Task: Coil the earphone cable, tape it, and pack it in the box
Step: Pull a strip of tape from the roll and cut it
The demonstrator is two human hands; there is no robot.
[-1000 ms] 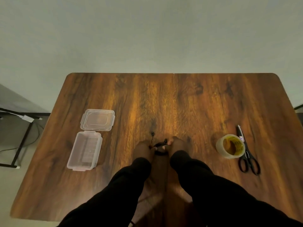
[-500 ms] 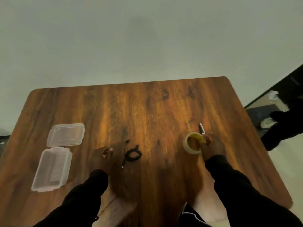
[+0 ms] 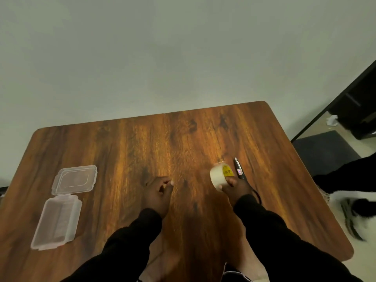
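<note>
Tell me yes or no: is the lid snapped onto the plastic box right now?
No. The lid lies flat on the table beside the open box, on its far side.

No text legible anywhere in your view. The tape roll (image 3: pixel 220 176) carries dark markings on the yellow inner core, too blurred to make out as letters or numbers. The scissors (image 3: pixel 239 169) show a small label with reddish and white patches on the blade near the pivot; you cannot read any characters on it. The clear box (image 3: pixel 58 220) and its lid (image 3: pixel 74 179) show no print you can read. Same for the bench (image 3: pixel 183 143).
</note>
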